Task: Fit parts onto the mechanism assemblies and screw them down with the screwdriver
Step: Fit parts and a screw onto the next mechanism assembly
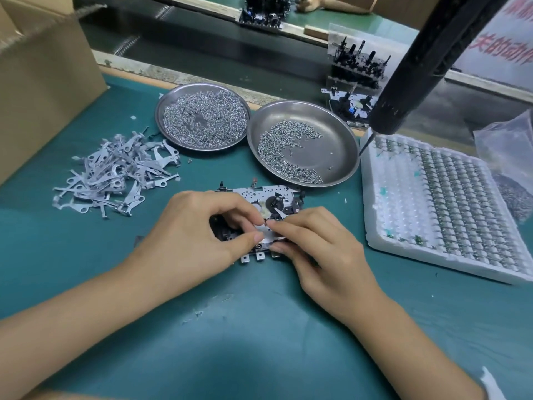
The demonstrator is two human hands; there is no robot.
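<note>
A metal mechanism assembly (277, 194) with black gears lies flat on the green mat, partly hidden under both hands. My left hand (196, 235) rests on its left half, thumb and fingers pinching at its middle. My right hand (314, 241) grips its right front edge and pinches a small silver lever part (278, 213) against the plate. A black electric screwdriver (424, 62) hangs from above at the right, its bit tip over the foam tray's corner, untouched by either hand.
Loose metal levers (115, 174) are piled at the left. One steel dish holds springs (202, 116), another holds screws (302, 142). A white foam tray (444, 203) of small parts sits right. A cardboard box (43, 70) stands far left; finished assemblies (357, 67) stand behind.
</note>
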